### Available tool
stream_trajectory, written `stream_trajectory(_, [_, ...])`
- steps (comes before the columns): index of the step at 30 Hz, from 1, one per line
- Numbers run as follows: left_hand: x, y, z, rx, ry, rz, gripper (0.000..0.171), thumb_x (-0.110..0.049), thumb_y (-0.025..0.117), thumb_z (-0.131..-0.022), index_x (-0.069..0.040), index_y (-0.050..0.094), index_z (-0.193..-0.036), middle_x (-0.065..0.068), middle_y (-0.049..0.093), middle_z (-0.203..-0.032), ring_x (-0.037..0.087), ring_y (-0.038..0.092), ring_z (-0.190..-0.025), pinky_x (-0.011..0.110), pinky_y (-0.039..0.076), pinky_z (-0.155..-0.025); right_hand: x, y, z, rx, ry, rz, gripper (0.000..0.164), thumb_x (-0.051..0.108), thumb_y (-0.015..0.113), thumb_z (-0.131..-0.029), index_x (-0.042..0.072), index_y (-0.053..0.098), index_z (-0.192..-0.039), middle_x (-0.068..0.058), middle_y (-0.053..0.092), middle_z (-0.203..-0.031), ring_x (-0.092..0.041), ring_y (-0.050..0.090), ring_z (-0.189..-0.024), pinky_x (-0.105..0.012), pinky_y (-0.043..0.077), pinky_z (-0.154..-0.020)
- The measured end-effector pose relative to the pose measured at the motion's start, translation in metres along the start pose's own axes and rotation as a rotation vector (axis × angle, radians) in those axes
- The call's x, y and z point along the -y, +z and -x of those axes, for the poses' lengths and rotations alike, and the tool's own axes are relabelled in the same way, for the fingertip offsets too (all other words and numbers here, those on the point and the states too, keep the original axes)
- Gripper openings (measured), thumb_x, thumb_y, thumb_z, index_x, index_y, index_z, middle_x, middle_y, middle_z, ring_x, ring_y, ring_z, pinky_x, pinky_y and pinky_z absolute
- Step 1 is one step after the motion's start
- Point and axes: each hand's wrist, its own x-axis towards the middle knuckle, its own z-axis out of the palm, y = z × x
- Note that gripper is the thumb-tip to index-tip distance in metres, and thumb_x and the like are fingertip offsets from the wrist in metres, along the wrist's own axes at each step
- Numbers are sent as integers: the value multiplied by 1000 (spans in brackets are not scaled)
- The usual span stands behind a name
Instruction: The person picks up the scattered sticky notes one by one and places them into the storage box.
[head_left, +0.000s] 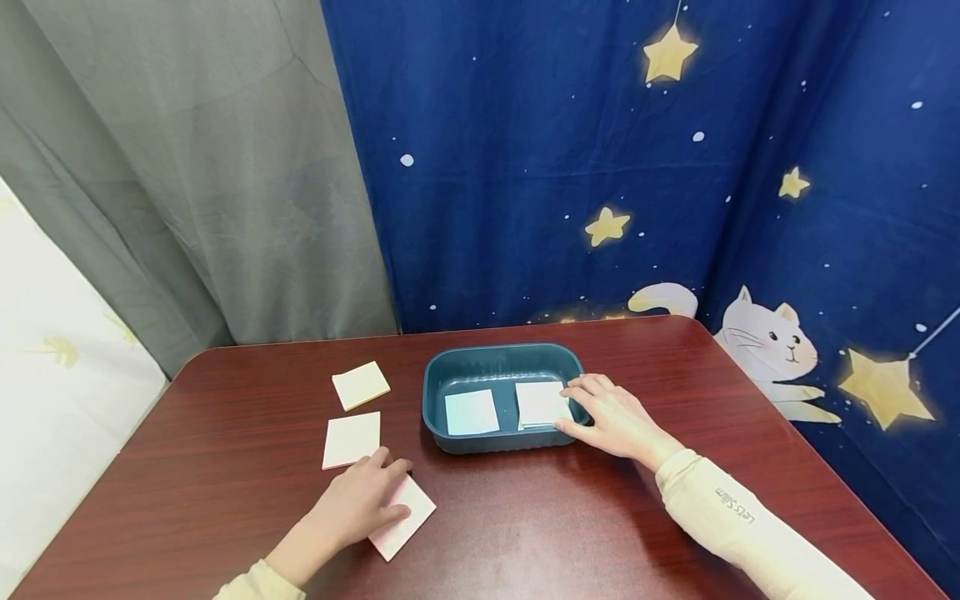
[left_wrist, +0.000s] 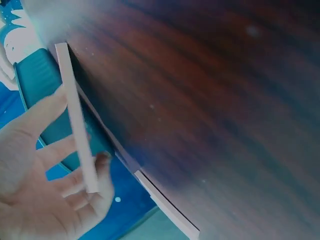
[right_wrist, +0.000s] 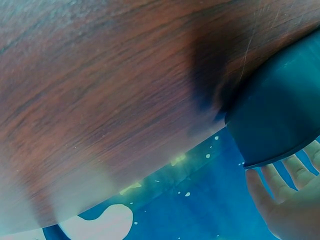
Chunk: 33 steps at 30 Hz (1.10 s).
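Note:
My left hand [head_left: 360,502] grips a pink-edged sticky note pad [head_left: 407,506], thumb on one side and fingers on the other. In the left wrist view this pad [left_wrist: 77,120] stands edge-on between thumb and fingers, tilted above the table. My right hand [head_left: 617,421] reaches over the right rim of a dark teal tray [head_left: 480,445]. Its spread fingers and thumb lie at the right edge of a white-topped note pad [head_left: 542,403] inside. Beside that pad lies a pale blue note pad [head_left: 472,412]. In the right wrist view the tray wall hides the fingertips.
Left of the tray lie a pale yellow note pad [head_left: 361,385] and a cream note pad [head_left: 352,440] on the dark red wooden table [head_left: 247,450]. A blue star-patterned curtain [head_left: 525,167] and a grey curtain [head_left: 210,167] hang behind the table's far edge.

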Motion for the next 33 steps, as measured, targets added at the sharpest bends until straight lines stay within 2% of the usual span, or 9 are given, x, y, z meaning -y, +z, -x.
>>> stream_trajectory(6, [1,-10,-3,-23,60,61,29,-4,67,-69,-8,63,-97,-3,44,-76,12,44,-54,26,37,-47,0,0,0,6,5,-1,54,56,53,-79,12,61,-111,-4,51,-112,-21,43,-106,-43,41,-80])
stream_trajectory(11, [-2,-19,-7,-61,103,90,29,6,60,-69,-8,64,-94,-4,43,-74,9,42,-53,22,36,-47,-1,1,0,1,1,3,55,56,52,-79,12,61,-111,-3,51,-112,-21,43,-106,-42,41,-80])
stream_trajectory(19, [-8,-31,-12,-101,147,109,32,11,54,-69,-9,65,-92,-4,44,-75,8,40,-52,20,36,-48,-2,2,0,3,-2,6,56,58,50,-80,13,60,-111,-3,51,-113,-21,43,-106,-42,41,-80])
stream_trajectory(25, [-12,-42,-19,-123,181,69,33,12,55,-70,-8,65,-94,-5,44,-76,7,40,-51,19,35,-47,-2,2,0,6,0,2,56,57,50,-80,13,60,-112,-3,51,-113,-21,42,-107,-42,41,-80])
stream_trajectory(30, [-12,-51,-27,-124,185,46,34,11,54,-70,-8,65,-96,-3,46,-77,7,40,-52,19,36,-48,-1,1,0,5,-1,-1,56,57,50,-80,12,60,-111,-3,51,-113,-21,43,-106,-42,41,-80])
stream_trajectory(33, [-13,-56,-32,-152,208,36,34,11,54,-70,-8,65,-97,-3,46,-77,8,41,-53,18,36,-48,-1,1,-1,5,-2,0,56,57,51,-80,12,61,-111,-3,51,-113,-21,43,-106,-42,41,-80])
